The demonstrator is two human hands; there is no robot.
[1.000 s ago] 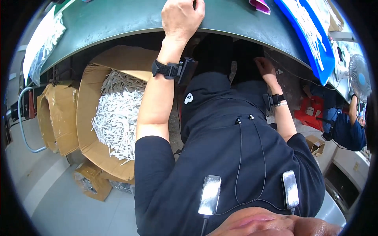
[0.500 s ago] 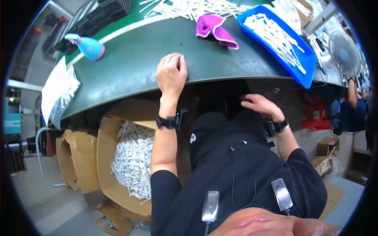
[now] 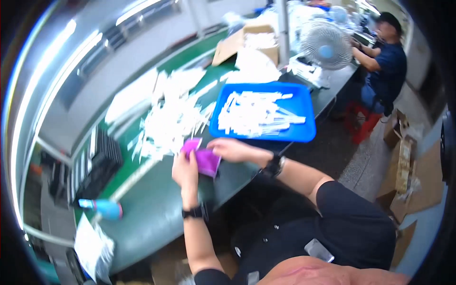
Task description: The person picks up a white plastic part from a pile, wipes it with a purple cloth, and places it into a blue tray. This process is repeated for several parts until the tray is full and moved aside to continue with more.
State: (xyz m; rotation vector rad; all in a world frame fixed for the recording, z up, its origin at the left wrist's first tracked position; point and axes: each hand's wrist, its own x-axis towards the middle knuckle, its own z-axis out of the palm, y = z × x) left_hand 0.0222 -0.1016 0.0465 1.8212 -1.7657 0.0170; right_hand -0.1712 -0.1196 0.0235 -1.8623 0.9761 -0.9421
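Over the green worktop, my left hand (image 3: 184, 170) pinches a purple cloth (image 3: 207, 163) between thumb and fingers. From the other side my right hand (image 3: 233, 150) comes in, its closed fingertips at the cloth's upper right edge. The cloth hangs partly folded between the two hands, and motion blurs it a little. Just beyond my right hand stands a blue tray (image 3: 308, 128) holding many thin white stick-like pieces (image 3: 256, 113). A loose heap of similar white pieces (image 3: 168, 121) lies on the worktop past my left hand.
Left on the worktop are a light-blue spray bottle (image 3: 109, 209), stacked black trays (image 3: 97, 164) and a white bag (image 3: 92, 247). Behind the blue tray stand a fan (image 3: 325, 46) and an open cardboard box (image 3: 261, 40). Another person (image 3: 387, 66) is at the far right, near a red stool (image 3: 363, 124).
My view has swung up and to the right. Both hands have come to the purple cloth, which lay on the worktop before; my right hand has risen from my lap.
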